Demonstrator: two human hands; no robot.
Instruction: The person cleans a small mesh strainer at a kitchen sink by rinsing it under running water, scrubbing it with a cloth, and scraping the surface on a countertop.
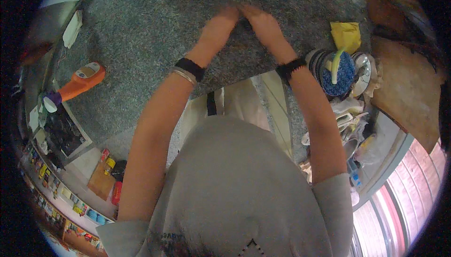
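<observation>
My left hand [221, 26] and my right hand [265, 28] reach forward, low over a speckled grey stone-like surface [148, 45]. Both are blurred, and their fingertips come close together at a darker patch of the surface. Whether they touch each other or hold something small cannot be made out. Each wrist wears a black band, and the left forearm also has a light bangle [185, 76]. Left of my left hand lies an orange bottle [84, 78] with a purple and white top. A yellow packet or sheet [346, 35] is to the right of my right hand.
Beside my right forearm are a blue speckled round item [340, 75] with a pale strip across it, shiny round metal ware [362, 73] and cluttered plastic pieces [347, 123]. A brown board [405, 84] stands farther right. Stocked shelves [67, 200] line the lower left.
</observation>
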